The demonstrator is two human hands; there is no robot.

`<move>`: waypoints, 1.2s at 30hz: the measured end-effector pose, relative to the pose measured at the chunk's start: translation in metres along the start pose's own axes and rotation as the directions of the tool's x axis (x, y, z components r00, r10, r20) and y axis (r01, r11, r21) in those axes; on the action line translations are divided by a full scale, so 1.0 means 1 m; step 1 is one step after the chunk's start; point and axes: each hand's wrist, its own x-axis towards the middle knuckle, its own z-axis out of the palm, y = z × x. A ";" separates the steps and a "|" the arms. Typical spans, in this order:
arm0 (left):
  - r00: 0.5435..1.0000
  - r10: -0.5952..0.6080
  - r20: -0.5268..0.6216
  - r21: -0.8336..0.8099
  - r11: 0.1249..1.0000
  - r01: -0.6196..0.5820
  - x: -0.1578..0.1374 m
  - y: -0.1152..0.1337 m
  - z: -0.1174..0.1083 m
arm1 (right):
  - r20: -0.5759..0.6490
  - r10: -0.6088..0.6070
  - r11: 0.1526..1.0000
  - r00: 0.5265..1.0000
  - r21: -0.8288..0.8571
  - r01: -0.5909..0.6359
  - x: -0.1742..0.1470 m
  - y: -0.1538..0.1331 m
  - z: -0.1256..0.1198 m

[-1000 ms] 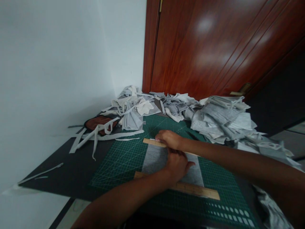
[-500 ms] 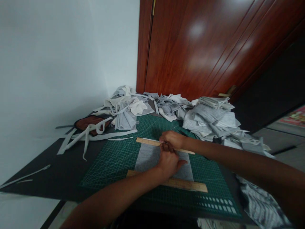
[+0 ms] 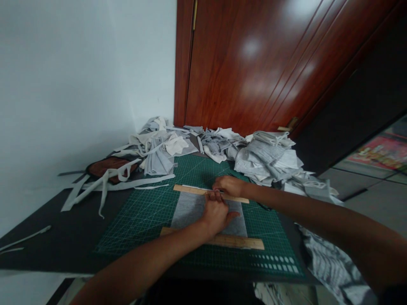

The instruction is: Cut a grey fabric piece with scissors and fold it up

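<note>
A sheet of grey fabric (image 3: 187,209) lies on the green cutting mat (image 3: 136,220). Across its far edge runs a wooden ruler (image 3: 187,189), with a thin white strip showing just beyond it. My left hand (image 3: 216,214) presses on this ruler, fingers stretched forward and thumb spread to the right over the fabric. Just beyond, my right hand (image 3: 229,185) is closed at the ruler's far edge. Whatever sits in its fingers is hidden. A second wooden ruler (image 3: 237,242) lies over the near edge of the fabric, partly covered by my left forearm.
Heaped fabric scraps (image 3: 162,148) lie at the back left, and a stack of folded grey cloth (image 3: 267,156) at the back right. Pale strips trail over a brown, dark-edged item (image 3: 108,166). Striped cloth (image 3: 333,262) hangs at the right table edge. A wooden door stands behind.
The whole view has shifted, so the table appears farther left. My right hand has slid slightly to the right along the far ruler. My left hand stays in place on it.
</note>
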 end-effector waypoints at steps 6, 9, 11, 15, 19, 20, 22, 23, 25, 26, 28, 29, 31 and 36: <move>1.000 0.001 -0.008 -0.013 1.000 -0.002 0.000 -0.001 -0.006 | 0.043 -0.016 1.000 0.999 0.013 0.015 -0.013 0.007 0.004; 1.000 0.015 -0.001 -0.004 1.000 -0.015 0.000 -0.002 -0.008 | 0.061 -0.012 1.000 0.998 0.013 0.012 -0.019 0.011 0.007; 1.000 0.024 -0.003 -0.002 1.000 -0.024 0.000 -0.002 -0.008 | 0.072 -0.005 1.000 0.997 0.010 0.004 -0.024 0.014 0.008; 0.999 0.049 -0.014 -0.001 0.999 -0.049 0.000 -0.003 -0.006 | 0.088 0.028 1.000 0.996 0.003 -0.028 -0.037 0.017 0.009; 0.998 0.048 -0.031 0.020 0.999 -0.048 0.000 -0.002 -0.004 | 0.090 0.077 0.997 0.993 0.002 -0.078 -0.052 0.019 0.009; 0.998 0.051 -0.037 0.023 0.998 -0.050 0.000 -0.002 -0.003 | 0.090 0.089 0.996 0.992 0.001 -0.090 -0.056 0.019 0.009; 0.997 0.055 -0.049 0.028 0.998 -0.054 -0.001 -0.003 -0.003 | 0.093 0.110 0.994 0.990 0.001 -0.111 -0.064 0.021 0.009; 0.997 0.055 -0.053 0.031 0.998 -0.053 -0.001 -0.003 -0.003 | 0.094 0.120 0.993 0.988 0.001 -0.120 -0.067 0.022 0.010; 0.997 0.055 -0.054 0.036 0.998 -0.054 -0.001 -0.003 -0.003 | 0.094 0.140 0.990 0.986 0.000 -0.140 -0.075 0.024 0.010; 0.997 0.056 -0.050 0.038 0.998 -0.054 -0.001 -0.003 -0.004 | 0.092 0.151 0.988 0.984 -0.001 -0.151 -0.078 0.024 0.010; 0.998 0.049 -0.036 0.043 0.998 -0.047 -0.001 -0.002 -0.006 | 0.085 0.171 0.985 0.982 -0.001 -0.172 -0.085 0.025 0.010; 0.999 0.043 -0.028 0.046 0.998 -0.041 -0.001 -0.002 -0.007 | 0.080 0.180 0.984 0.980 0.001 -0.180 -0.088 0.025 0.010; 0.999 0.032 -0.014 0.051 0.998 -0.032 -0.001 -0.001 -0.009 | 0.067 0.195 0.981 0.979 0.009 -0.196 -0.094 0.026 0.011; 0.999 0.039 -0.011 0.029 0.999 -0.039 0.000 -0.001 -0.012 | -0.001 0.233 0.970 0.972 0.073 -0.233 -0.106 0.027 0.019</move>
